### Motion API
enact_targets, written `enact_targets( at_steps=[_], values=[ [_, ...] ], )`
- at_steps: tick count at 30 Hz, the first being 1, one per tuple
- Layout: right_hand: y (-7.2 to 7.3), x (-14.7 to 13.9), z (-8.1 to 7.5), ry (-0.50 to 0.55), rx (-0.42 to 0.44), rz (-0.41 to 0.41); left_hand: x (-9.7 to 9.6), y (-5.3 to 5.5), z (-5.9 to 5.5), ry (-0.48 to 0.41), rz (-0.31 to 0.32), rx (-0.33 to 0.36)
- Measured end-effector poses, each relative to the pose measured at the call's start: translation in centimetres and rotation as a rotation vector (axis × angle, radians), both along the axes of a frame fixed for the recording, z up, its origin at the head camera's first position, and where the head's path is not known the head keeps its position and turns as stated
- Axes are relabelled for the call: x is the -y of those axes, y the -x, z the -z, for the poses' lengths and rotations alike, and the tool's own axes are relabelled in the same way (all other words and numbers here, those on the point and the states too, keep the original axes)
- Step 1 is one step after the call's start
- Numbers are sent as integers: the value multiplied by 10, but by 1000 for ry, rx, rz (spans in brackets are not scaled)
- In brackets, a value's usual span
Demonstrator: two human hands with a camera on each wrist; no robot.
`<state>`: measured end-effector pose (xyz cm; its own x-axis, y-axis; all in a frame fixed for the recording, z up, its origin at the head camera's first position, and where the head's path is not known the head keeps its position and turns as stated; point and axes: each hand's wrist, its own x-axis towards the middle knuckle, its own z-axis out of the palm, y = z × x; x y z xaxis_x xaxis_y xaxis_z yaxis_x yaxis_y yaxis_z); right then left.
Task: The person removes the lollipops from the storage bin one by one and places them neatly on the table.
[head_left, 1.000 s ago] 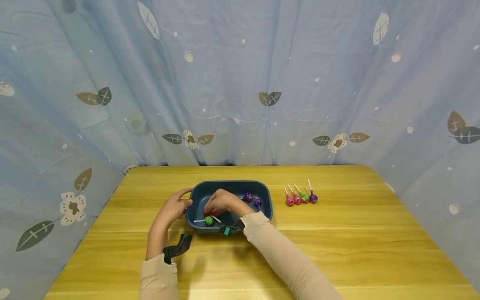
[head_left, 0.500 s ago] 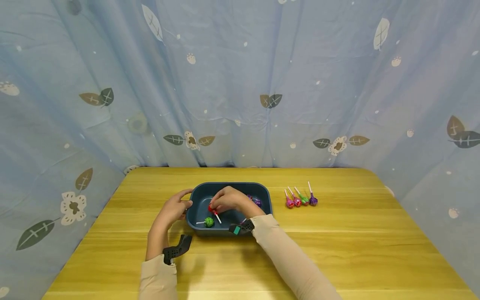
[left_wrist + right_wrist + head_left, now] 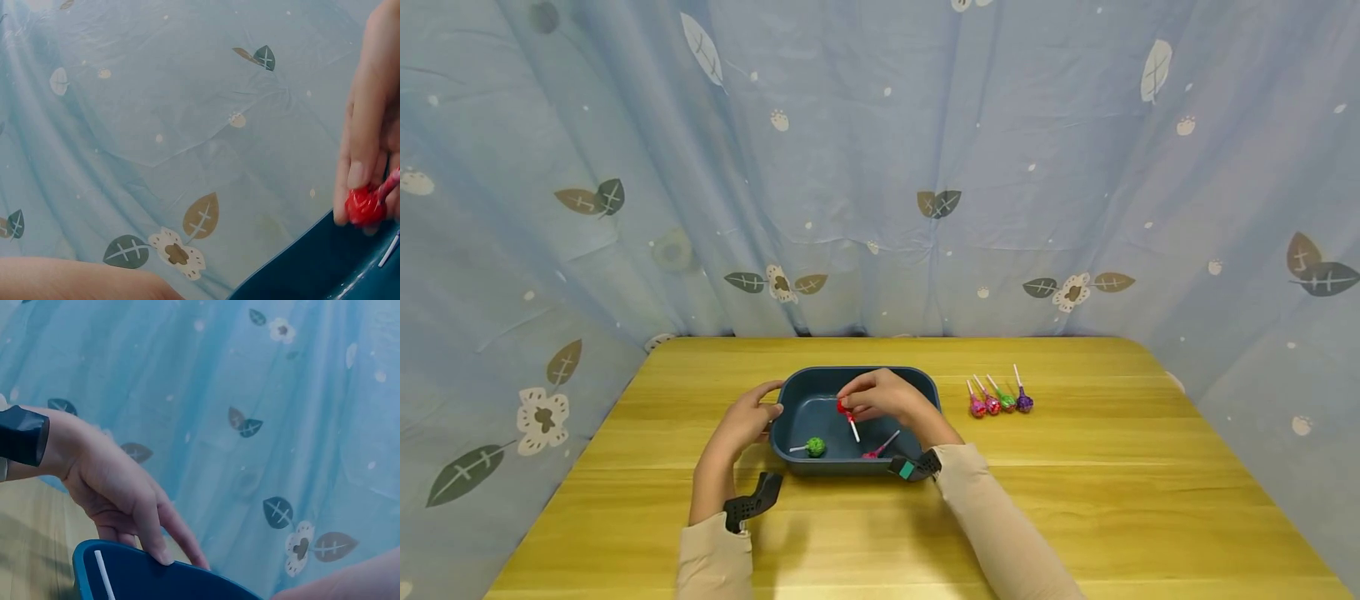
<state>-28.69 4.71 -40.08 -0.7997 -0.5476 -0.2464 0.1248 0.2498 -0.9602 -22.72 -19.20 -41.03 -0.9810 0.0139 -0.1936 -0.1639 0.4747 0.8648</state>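
Green lollipop (image 3: 816, 447) in near-left corner of bin (image 3: 842, 468); pink lollipop (image 3: 872, 454) at near wall, partly hidden. Left hand (image 3: 748, 421) grips left end, thumb over rim per right wrist view. Right hand (image 3: 891, 396) blocks right side, fingers clamped on red lollipop (image 3: 846, 408) over bin; left wrist view shows the pinch, stick cut off. Four lollipops (image 3: 993, 405) toward far edge of counter (image 3: 1112, 517), head view only.

a pale blue, leaf-and-flower-print curtain (image 3: 850, 167) hangs in soft folds behind a yellowish wood-grain table (image 3: 857, 533).
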Motion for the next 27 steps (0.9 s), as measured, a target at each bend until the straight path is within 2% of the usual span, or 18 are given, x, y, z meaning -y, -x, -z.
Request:
enact_targets(
  at_steps=[6, 16, 27],
  values=[
    [-3, -15, -4, 34, -31, -11, 0, 0, 1, -24, -1, 6],
    [-3, -42, -10, 69, -34, 73, 1, 1, 1, -33, 2, 9],
    [-1, -71, -20, 36, -64, 154, 1, 1, 1, -39, 6, 8]
  ],
)
